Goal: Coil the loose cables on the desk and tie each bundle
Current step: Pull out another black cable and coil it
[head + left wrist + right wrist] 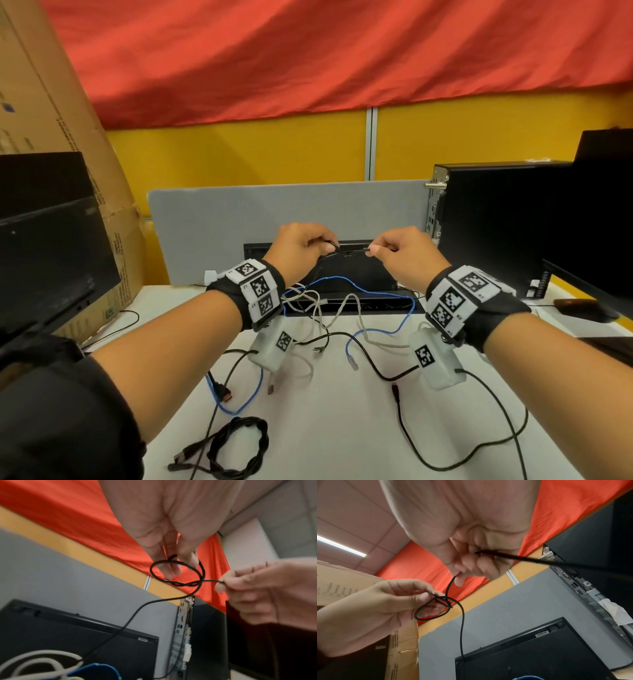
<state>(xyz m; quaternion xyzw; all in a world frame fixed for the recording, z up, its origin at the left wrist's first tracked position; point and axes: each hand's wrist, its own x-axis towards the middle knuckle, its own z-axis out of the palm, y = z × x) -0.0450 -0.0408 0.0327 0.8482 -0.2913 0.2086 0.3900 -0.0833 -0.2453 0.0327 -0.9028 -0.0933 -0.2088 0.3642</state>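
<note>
left hand (171,536) pinches black cable (178,574) loop | right hand (254,588) pinches its end | raised above desk (342,428)

Left sleeve (61,407): black fabric, seen pushed up to the elbow; the forearm is left bare.
Left wristband (250,291): a black strap is worn, faced with white panels printed with black square-pattern markers.
Left wrist camera (272,346): a white housing with one marker is hung beneath the band.
Right wristband (469,298): black strap, same white marker panels.
Right wrist camera (436,363): white housing, one marker; a black lead is attached.
</note>
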